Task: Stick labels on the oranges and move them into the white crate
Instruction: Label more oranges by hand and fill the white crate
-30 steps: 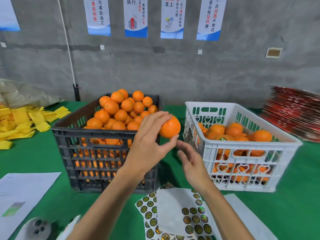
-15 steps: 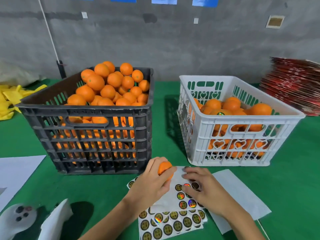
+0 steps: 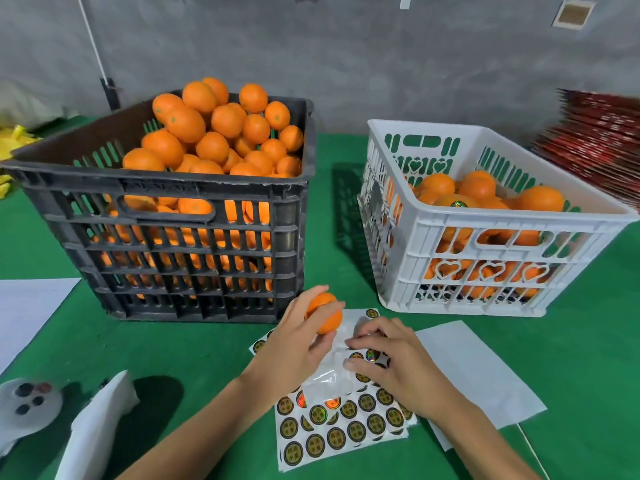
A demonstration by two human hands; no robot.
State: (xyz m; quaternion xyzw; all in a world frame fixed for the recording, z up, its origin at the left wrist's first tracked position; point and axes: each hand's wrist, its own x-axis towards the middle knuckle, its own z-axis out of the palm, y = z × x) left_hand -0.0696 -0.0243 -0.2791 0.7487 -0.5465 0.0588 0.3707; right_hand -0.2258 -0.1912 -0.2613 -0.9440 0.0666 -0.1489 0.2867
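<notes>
In the lower middle of the frame the left hand (image 3: 294,344) grips one orange (image 3: 325,315), fingers curled around it, and holds it just above the top edge of the label sheets (image 3: 343,427). These sheets lie on the green table (image 3: 173,348) in the lower centre, several overlapping, with rows of round gold-and-black stickers; a part of the top sheet is already bare and shiny. The right hand (image 3: 394,365) rests on the sheets, just to the right of the orange, with its fingers bent down on the stickers — if it already pinches one sticker, I cannot tell, because the fingertips cover that place. The two hands are close together but they do not touch.

The black crate (image 3: 194,251) stands in the left half of the frame, heaped with oranges above its rim. The white crate (image 3: 485,244) stands in the right half, well apart from it, and is partly filled with oranges; one orange near its front wall shows a round label (image 3: 459,203) on top.

White paper (image 3: 485,368) lies under the right hand's side, and another white sheet (image 3: 27,303) lies at the left edge. In the upper right a stack of red flat pieces (image 3: 595,129) lies beside the grey wall (image 3: 346,57).
</notes>
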